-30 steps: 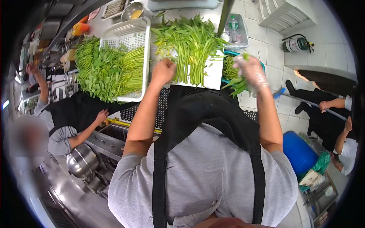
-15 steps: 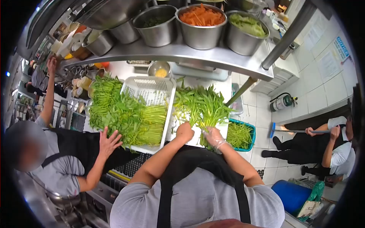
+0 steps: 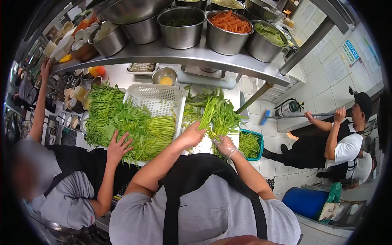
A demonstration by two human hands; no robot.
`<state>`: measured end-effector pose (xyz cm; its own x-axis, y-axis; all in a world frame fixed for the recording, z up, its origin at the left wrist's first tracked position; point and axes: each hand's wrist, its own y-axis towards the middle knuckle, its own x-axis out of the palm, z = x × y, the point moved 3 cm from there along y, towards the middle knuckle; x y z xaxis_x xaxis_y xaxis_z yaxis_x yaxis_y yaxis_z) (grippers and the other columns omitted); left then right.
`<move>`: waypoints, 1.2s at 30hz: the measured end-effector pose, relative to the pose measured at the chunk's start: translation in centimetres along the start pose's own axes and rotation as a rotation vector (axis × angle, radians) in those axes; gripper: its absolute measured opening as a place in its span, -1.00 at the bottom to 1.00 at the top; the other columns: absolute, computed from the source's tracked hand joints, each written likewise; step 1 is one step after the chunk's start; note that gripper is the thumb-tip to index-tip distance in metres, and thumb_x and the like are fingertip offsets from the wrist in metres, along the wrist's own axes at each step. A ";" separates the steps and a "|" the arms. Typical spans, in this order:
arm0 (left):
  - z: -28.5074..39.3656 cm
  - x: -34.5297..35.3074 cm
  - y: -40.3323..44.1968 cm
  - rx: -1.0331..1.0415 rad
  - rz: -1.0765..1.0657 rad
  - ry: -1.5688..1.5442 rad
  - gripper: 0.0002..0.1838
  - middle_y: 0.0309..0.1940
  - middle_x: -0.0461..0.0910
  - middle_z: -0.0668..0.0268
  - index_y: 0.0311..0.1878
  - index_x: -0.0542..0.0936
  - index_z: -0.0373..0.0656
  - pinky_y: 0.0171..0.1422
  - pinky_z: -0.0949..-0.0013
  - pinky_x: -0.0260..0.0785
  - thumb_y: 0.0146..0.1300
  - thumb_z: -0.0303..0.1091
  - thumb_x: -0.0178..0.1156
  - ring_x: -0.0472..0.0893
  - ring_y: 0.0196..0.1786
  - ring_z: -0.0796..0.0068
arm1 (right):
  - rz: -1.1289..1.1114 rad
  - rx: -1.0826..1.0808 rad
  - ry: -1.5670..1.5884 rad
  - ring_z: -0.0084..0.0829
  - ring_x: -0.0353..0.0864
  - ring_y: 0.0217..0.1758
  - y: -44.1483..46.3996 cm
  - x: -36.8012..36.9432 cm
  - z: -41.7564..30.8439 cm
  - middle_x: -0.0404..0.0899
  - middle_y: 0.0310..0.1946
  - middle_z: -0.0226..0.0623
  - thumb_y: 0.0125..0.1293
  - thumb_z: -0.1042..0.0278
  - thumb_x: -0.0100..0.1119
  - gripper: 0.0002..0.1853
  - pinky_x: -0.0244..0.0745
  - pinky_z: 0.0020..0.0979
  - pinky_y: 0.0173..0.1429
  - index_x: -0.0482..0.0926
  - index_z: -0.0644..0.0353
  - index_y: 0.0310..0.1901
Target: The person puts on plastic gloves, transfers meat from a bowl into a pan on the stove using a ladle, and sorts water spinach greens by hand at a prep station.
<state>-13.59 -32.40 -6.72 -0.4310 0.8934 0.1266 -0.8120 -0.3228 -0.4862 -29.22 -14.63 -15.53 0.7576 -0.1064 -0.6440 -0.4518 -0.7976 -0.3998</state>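
My left hand (image 3: 194, 134) is closed around the stems of a bunch of leafy greens (image 3: 209, 112), which looks like water spinach and is lifted at a slant. Just to the right, my right hand (image 3: 226, 147), in a clear plastic glove, is closed on the stem ends of another bunch of greens (image 3: 226, 118) over the white work surface. Left of my hands stands a white perforated basket (image 3: 153, 97), heaped with long-stemmed greens (image 3: 134, 124). A co-worker's hand (image 3: 118, 148) rests on the near left side of that heap.
A teal basket (image 3: 261, 147) of cut stems stands to the right. Above the far side runs a steel shelf (image 3: 183, 56) with several metal pots, one holding orange strips (image 3: 229, 22). A small bowl (image 3: 165, 76) sits under it. At right, a person (image 3: 343, 134) holds a long-handled tool (image 3: 300, 116).
My left hand has lifted a bunch of greens, its stems now slanting up from my fist. The right hand stays at its bunch. The person at right has raised their head, and my view has shifted.
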 end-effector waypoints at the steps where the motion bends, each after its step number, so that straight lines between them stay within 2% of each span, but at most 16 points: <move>1: 1.5 0.1 -1.3 0.006 0.026 0.017 -0.72 -0.42 0.47 0.48 0.34 0.54 -0.06 -0.55 0.40 0.25 0.69 -0.28 0.20 0.36 -0.57 0.65 | 0.003 -0.036 0.026 0.18 0.80 0.11 0.3 0.0 0.2 0.82 0.00 0.21 0.61 -0.04 0.33 -0.52 0.65 -0.01 0.28 0.77 0.23 0.23; 3: 2.9 -0.3 -2.5 0.026 0.026 0.008 -0.70 -0.41 0.48 0.51 0.38 0.55 -0.01 -0.55 0.44 0.20 0.71 -0.24 0.20 0.36 -0.56 0.68 | 0.025 -0.079 0.010 0.14 0.82 0.12 1.1 1.2 2.2 0.83 0.04 0.18 0.61 -0.11 0.31 -0.48 0.66 -0.02 0.29 0.78 0.16 0.29; 7: 9.3 0.1 -8.0 0.036 0.064 -0.042 -0.81 -0.42 0.46 0.55 0.11 0.57 0.00 -0.55 0.52 0.13 0.70 -0.13 0.23 0.34 -0.56 0.74 | -0.064 -0.013 -0.002 0.25 0.78 0.16 0.9 -0.1 0.9 0.78 0.08 0.30 0.58 -0.08 0.31 -0.46 0.66 0.06 0.32 0.77 0.31 0.20; 10: 12.0 0.9 -10.5 0.119 -0.053 -0.192 -0.80 -0.36 0.44 0.52 0.18 0.57 -0.05 -0.54 0.53 0.08 0.73 -0.18 0.20 0.29 -0.54 0.74 | -0.064 -0.012 -0.038 0.28 0.77 0.16 1.2 -0.2 1.5 0.77 0.07 0.34 0.59 -0.08 0.29 -0.45 0.65 0.06 0.31 0.76 0.36 0.18; 14: 8.3 0.5 -7.3 0.188 -0.139 -0.206 -0.78 -0.37 0.42 0.53 0.23 0.56 -0.06 -0.52 0.51 0.10 0.73 -0.18 0.21 0.29 -0.54 0.73 | -0.077 -0.062 -0.004 0.29 0.77 0.15 0.9 -0.8 1.0 0.78 0.05 0.34 0.60 -0.07 0.27 -0.45 0.63 0.08 0.30 0.76 0.38 0.16; 15: 5.0 0.1 -4.6 0.155 -0.011 -0.030 -0.78 -0.37 0.42 0.54 0.23 0.57 -0.07 -0.51 0.50 0.11 0.74 -0.18 0.20 0.29 -0.53 0.73 | -0.080 -0.072 -0.003 0.29 0.77 0.15 0.6 -0.5 1.1 0.78 0.05 0.34 0.60 -0.07 0.27 -0.45 0.63 0.08 0.30 0.76 0.38 0.16; 17: 0.4 0.0 -1.8 0.137 0.106 0.125 -0.77 -0.38 0.42 0.54 0.23 0.58 -0.07 -0.50 0.48 0.11 0.76 -0.17 0.19 0.29 -0.52 0.72 | 0.032 -0.118 -0.007 -0.11 0.71 -0.28 1.0 -0.1 1.5 0.77 -0.34 -0.02 0.62 0.03 0.30 -0.60 0.60 -0.07 0.00 0.77 0.30 0.00; 20: -1.3 0.6 -2.1 0.076 0.060 0.112 -0.74 -0.36 0.44 0.57 0.22 0.58 -0.08 -0.42 0.48 0.19 0.77 -0.11 0.18 0.35 -0.46 0.70 | -0.162 0.008 0.133 0.06 0.83 -0.05 -1.1 -2.8 -1.0 0.85 -0.12 0.15 0.61 0.02 0.31 -0.53 0.64 -0.04 0.20 0.79 0.36 0.12; 21: -1.7 0.4 -2.1 0.127 0.062 0.184 -0.69 -0.30 0.51 0.54 0.29 0.58 -0.11 -0.32 0.47 0.28 0.77 -0.09 0.18 0.42 -0.37 0.68 | -0.155 0.047 0.258 -0.24 0.76 -0.22 -1.7 -3.2 -1.1 0.83 -0.25 -0.09 0.62 0.04 0.33 -0.58 0.65 -0.15 0.01 0.79 0.32 0.08; 23: -1.0 0.2 -2.5 0.179 0.068 0.266 -0.63 -0.24 0.57 0.51 0.36 0.59 -0.14 -0.23 0.46 0.37 0.78 -0.08 0.17 0.50 -0.29 0.66 | -0.153 0.094 0.343 -0.33 0.71 -0.28 -2.9 -4.7 -1.6 0.78 -0.30 -0.19 0.62 0.05 0.34 -0.60 0.63 -0.20 -0.09 0.79 0.30 0.07; 25: -0.4 0.5 -3.8 -0.054 0.186 0.049 -0.51 -0.03 0.71 0.36 0.52 0.55 -0.20 0.03 0.39 0.50 0.78 -0.05 0.17 0.61 -0.01 0.60 | -0.134 0.143 0.431 -0.50 0.58 -0.41 -4.3 -6.8 -2.0 0.64 -0.42 -0.39 0.62 0.05 0.37 -0.64 0.55 -0.29 -0.29 0.76 0.24 0.06; 26: -0.5 0.4 -3.8 -0.053 0.185 0.048 -0.51 -0.03 0.71 0.36 0.52 0.55 -0.20 0.03 0.39 0.50 0.78 -0.05 0.17 0.61 -0.01 0.60 | -0.133 0.144 0.430 -0.50 0.58 -0.41 -4.9 -8.2 -2.5 0.64 -0.42 -0.39 0.62 0.05 0.37 -0.64 0.55 -0.29 -0.29 0.76 0.24 0.06; 29: -0.6 0.0 -3.6 0.005 0.193 -0.004 -0.44 0.16 0.74 0.23 0.56 0.55 -0.25 0.17 0.33 0.54 0.76 -0.04 0.20 0.64 0.17 0.56 | 0.047 0.044 0.443 -0.55 0.64 -0.30 -7.1 -13.6 -4.9 0.73 -0.32 -0.36 0.60 0.14 0.41 -0.69 0.60 -0.33 -0.17 0.77 0.26 0.06; 31: 0.8 0.2 -3.6 0.422 0.223 0.355 -0.56 -0.26 0.70 0.21 0.18 0.67 -0.30 0.00 0.24 0.51 0.71 -0.03 0.25 0.56 -0.23 0.45 | 0.252 -0.108 0.250 -0.55 0.70 -0.10 -8.6 -17.6 -6.9 0.81 -0.18 -0.34 0.56 0.28 0.43 -0.76 0.62 -0.36 0.09 0.79 0.29 0.05; 35: 2.6 1.0 -4.4 0.503 0.246 0.379 -0.56 -0.32 0.70 0.08 0.19 0.69 -0.29 -0.05 0.21 0.52 0.66 -0.03 0.31 0.58 -0.29 0.41 | 0.489 -0.186 0.466 -0.38 0.78 -0.05 -10.5 -22.2 -10.3 0.85 -0.15 -0.25 0.43 0.47 0.41 -0.79 0.65 -0.31 0.17 0.82 0.20 0.05; 36: 3.3 1.0 -4.8 0.434 0.233 0.470 -0.59 -0.23 0.73 0.14 0.21 0.69 -0.32 0.01 0.25 0.52 0.66 -0.10 0.32 0.59 -0.19 0.47 | 0.578 -0.393 0.203 -0.27 0.81 -0.03 -11.5 -23.3 -12.3 0.84 -0.12 -0.21 0.36 0.52 0.40 -0.75 0.68 -0.26 0.16 0.82 0.17 0.05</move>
<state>-11.42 -30.98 -1.42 -0.4762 0.7947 -0.3763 -0.8456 -0.5313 -0.0519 -35.89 -10.32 12.14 0.5389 -0.6526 -0.5326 -0.6325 -0.7311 0.2558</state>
